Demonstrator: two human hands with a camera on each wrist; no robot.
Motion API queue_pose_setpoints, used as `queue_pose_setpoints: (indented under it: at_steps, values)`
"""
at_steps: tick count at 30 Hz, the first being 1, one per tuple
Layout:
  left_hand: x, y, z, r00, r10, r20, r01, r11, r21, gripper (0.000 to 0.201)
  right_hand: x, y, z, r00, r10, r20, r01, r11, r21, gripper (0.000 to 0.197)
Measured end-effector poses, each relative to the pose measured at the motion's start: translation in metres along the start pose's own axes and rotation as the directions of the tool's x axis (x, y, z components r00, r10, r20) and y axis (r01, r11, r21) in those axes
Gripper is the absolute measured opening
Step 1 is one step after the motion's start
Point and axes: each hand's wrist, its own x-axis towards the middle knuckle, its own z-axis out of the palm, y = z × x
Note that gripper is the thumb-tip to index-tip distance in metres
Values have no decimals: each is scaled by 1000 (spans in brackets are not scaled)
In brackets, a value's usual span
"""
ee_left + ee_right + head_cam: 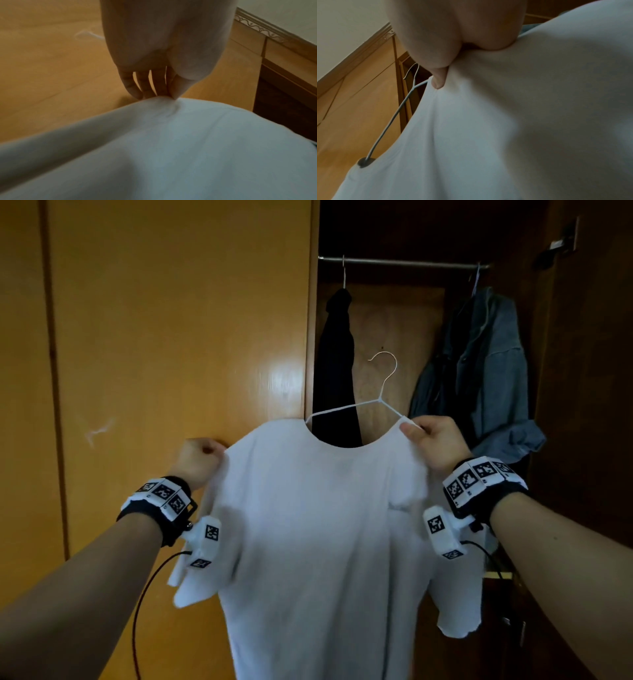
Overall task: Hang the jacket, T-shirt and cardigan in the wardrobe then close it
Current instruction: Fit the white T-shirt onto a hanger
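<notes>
I hold a white T-shirt point(318, 529) spread out in front of the open wardrobe. A white wire hanger point(382, 395) sits inside its neck, hook pointing up. My left hand point(198, 458) pinches the shirt's left shoulder point(171, 108). My right hand point(433, 440) pinches the right shoulder by the collar, together with the hanger arm point(397, 115). Inside, a black garment point(337, 364) hangs at the left of the rail point(404, 262) and a blue denim jacket point(486, 371) hangs at the right.
A shut orange wooden wardrobe door point(171, 337) fills the left half of the head view. The dark open door point(589, 371) stands at the right. Between the two hung garments the rail is bare.
</notes>
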Motion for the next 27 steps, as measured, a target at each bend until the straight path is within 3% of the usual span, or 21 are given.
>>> queue_pose_setpoints:
  at_steps: [2,3,6,8,11,14,18,21,24,27]
  values:
    - [-6,14,3,999,51,9,-50,998,-33,17,1,-4,4,1000,-10,14,10,1000,-9,28]
    - [-9,24,6,992,124,28,-123,992,-37,24,2,-7,7,1000,-16,22,16,1000,-8,30]
    - [-17,55,18,914,372,163,-385,921,62,35,3,-18,12,998,-49,48,48,999,19,31]
    - [-16,68,25,880,415,230,-451,883,132,31,4,-23,12,996,-63,65,61,998,26,29]
    - [-14,78,32,867,422,265,-464,877,121,18,5,-24,7,992,-81,100,80,997,20,29]
    - [-16,83,39,837,449,313,-495,865,83,23,6,-19,-2,987,-114,116,115,993,0,32]
    - [-4,78,45,866,451,215,-463,886,6,28,10,-9,-15,982,-99,162,106,994,-33,31]
    - [-2,77,46,875,428,226,-421,904,-79,25,11,-5,-22,988,-86,130,96,993,-69,19]
    - [-5,77,49,867,438,238,-429,899,-91,23,8,-9,-20,993,-76,90,81,995,-54,29]
    - [1,76,45,881,433,191,-425,901,-85,25,4,-8,-15,989,-65,132,79,992,-101,28]
